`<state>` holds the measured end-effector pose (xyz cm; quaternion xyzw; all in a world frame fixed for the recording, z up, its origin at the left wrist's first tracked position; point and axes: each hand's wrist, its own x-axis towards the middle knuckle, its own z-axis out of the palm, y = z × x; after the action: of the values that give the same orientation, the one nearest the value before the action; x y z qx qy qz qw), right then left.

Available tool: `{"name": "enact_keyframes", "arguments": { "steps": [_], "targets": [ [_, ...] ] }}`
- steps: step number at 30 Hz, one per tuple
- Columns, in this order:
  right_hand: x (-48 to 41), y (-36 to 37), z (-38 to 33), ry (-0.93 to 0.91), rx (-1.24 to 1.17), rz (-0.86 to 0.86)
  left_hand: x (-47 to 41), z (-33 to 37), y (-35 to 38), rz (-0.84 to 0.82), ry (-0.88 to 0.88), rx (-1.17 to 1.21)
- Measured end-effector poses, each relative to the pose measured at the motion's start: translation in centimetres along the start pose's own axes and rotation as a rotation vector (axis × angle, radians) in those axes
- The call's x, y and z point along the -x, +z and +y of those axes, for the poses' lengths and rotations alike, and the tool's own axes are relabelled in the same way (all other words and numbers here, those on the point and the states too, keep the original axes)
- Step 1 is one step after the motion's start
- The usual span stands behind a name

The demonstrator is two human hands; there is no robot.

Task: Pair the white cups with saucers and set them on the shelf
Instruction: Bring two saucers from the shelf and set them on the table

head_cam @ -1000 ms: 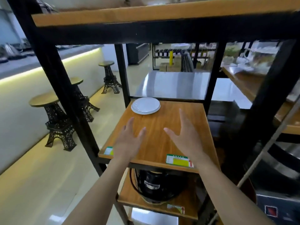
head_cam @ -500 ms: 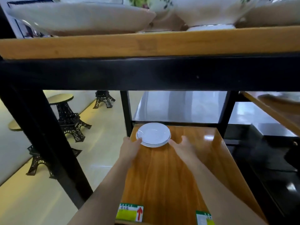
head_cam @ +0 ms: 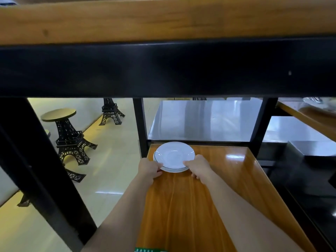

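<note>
A small stack of white saucers (head_cam: 173, 156) with a thin dark rim line sits at the back left of the wooden shelf board (head_cam: 227, 179). My left hand (head_cam: 148, 169) grips the stack's near left edge. My right hand (head_cam: 199, 165) grips its near right edge, thumb on top of the rim. The upper saucer looks slightly tilted off the one below. No cup is in view.
A thick black beam and wooden upper shelf (head_cam: 163, 24) fill the top of the view, close above. Black uprights (head_cam: 140, 124) frame the shelf. A steel table (head_cam: 203, 120) lies behind. Tower-shaped stools (head_cam: 69, 137) stand on the floor to the left.
Both hands have reached forward from the shelf's front to the saucers and closed on their near edges. My head has dropped and moved closer, so the upper shelf's crockery is out of view.
</note>
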<state>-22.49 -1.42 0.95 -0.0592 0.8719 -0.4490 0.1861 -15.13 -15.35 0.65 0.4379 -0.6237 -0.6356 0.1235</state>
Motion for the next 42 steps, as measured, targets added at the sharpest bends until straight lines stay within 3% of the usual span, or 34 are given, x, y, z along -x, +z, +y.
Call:
{"name": "enact_keyframes", "arguments": {
  "steps": [5,8,15,22,28,42],
  "targets": [
    [0.1,-0.4,0.2,0.051,-0.093,-0.058,0.5,0.2,-0.1,-0.024,-0.054,0.085],
    [0.7,-0.8,0.5,0.052,-0.266,-0.096,1.2,0.1,-0.3,-0.081,-0.066,0.107],
    [3.5,-1.2,2.1,-0.026,-0.533,-0.105,4.2,-0.3,-1.2,-0.162,-0.089,0.234],
    [7.8,-2.5,3.3,-0.168,-0.579,-0.106,8.6,-1.6,-2.2,-0.185,0.179,0.114],
    [12.0,-3.3,5.0,-0.226,-0.424,0.017,13.9,-3.4,-2.2,-0.208,0.193,0.155],
    [25.0,-7.6,14.3,-0.256,-0.571,0.04,29.6,-12.0,-1.5,-0.158,0.283,0.218]
  ]
}}
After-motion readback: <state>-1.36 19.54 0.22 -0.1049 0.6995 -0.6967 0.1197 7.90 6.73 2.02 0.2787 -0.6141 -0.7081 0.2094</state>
